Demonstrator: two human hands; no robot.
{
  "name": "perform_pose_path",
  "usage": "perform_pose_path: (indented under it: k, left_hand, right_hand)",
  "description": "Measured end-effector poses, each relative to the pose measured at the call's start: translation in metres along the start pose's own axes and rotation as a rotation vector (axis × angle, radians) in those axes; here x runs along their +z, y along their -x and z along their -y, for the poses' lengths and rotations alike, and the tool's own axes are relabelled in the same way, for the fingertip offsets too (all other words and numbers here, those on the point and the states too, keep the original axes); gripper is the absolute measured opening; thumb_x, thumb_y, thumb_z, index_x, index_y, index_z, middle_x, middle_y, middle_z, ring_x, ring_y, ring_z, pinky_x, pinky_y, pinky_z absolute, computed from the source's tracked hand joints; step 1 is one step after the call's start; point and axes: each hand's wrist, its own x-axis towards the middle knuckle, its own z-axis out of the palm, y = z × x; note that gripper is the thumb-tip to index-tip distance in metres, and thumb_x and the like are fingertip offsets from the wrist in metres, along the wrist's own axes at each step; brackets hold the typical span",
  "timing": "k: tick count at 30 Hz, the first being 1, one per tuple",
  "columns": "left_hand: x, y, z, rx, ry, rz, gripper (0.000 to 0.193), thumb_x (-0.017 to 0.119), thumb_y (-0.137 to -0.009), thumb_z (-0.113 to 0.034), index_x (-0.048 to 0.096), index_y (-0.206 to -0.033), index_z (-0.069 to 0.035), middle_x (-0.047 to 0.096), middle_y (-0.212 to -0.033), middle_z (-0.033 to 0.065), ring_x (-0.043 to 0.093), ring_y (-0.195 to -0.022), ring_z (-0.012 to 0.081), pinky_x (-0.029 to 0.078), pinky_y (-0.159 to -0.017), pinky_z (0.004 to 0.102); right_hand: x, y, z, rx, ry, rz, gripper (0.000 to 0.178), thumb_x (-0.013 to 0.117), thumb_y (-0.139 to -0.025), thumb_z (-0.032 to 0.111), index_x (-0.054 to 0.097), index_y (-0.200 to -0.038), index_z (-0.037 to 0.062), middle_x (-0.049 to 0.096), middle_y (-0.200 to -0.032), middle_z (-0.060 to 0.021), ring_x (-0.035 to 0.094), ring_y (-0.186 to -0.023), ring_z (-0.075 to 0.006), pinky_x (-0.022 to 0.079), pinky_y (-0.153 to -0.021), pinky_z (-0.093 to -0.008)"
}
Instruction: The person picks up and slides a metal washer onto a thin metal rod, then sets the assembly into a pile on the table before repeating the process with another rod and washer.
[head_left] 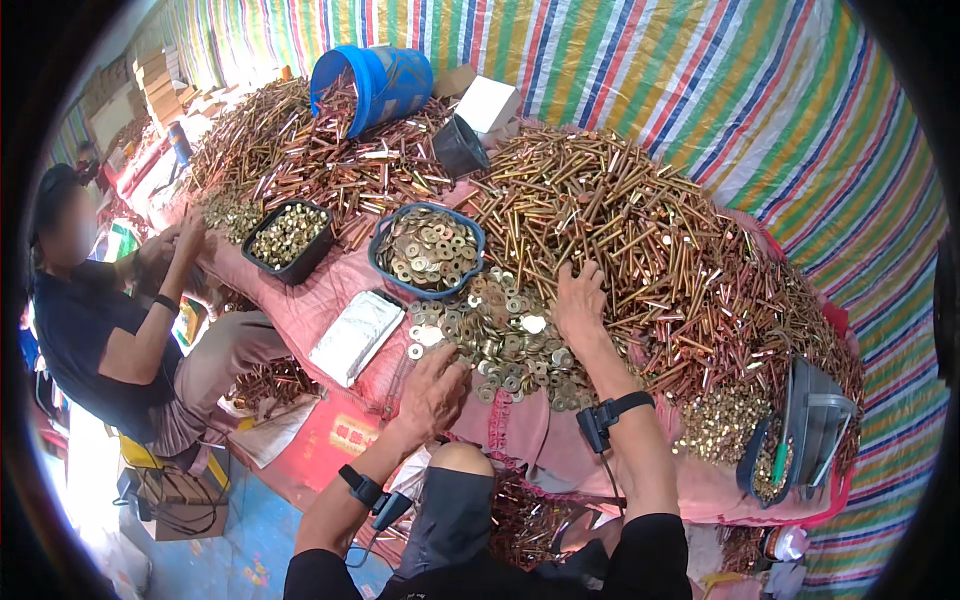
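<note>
Washers [512,345] are heaped by the pink cloth's [533,425] front edge, presumably for reach; grip of left hand [436,391] and right hand [581,303] cannot be told.

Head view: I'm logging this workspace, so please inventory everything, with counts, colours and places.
Rods: many, coppery and gold, heaped across back and right
Washers: many, dull metallic, loose, front centre
Basin: one, blue, centre, full of washers
Tub: one, black, left of basin, holding brassy pieces
Bucket: one, blue, tipped over at back
Pot: one, dark, right of bucket
Box: one, white, behind pot
Packet: one, white, left of loose washers
Small gold pieces: many, gold, right front
Container: at least one, grey, far right
Cloth: count unclear, pink, beneath rods
Sheeting: one expanse, multicoloured stripes, background
Co-worker: one, dark top, left
Wrist devices: two, black, one per forearm
Left hand: one, bare, at washers' near edge
Right hand: one, bare, at rods
</note>
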Motion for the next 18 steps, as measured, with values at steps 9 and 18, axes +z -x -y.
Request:
perform_pose_path:
  k: [9,18]
  left_hand:
    - [0.002,0.002,0.002,-0.016,0.027,0.009,0.035,0.075,-0.084,-0.004,0.066,-0.118,-0.002,0.059,-0.132,0.0251,0.062,-0.114,0.0448,0.054,-0.096,0.0499]
    - [-0.001,0.001,0.003,-0.030,0.029,0.012,0.033,0.077,-0.084,-0.005,0.067,-0.115,-0.003,0.062,-0.131,0.0238,0.065,-0.113,0.0435,0.055,-0.094,0.0483]
  right_hand:
    - [0.005,-0.012,0.009,-0.023,0.125,-0.030,0.048,0.080,-0.078,0.009,0.059,-0.119,-0.0033,0.055,-0.114,-0.0205,0.058,-0.107,-0.0349,0.063,-0.073,-0.0335]
    - [0.003,-0.014,-0.010,-0.156,0.160,0.027,0.068,0.087,-0.071,0.009,0.056,-0.132,0.0021,0.056,-0.121,-0.0168,0.059,-0.113,-0.0337,0.064,-0.072,-0.0355]
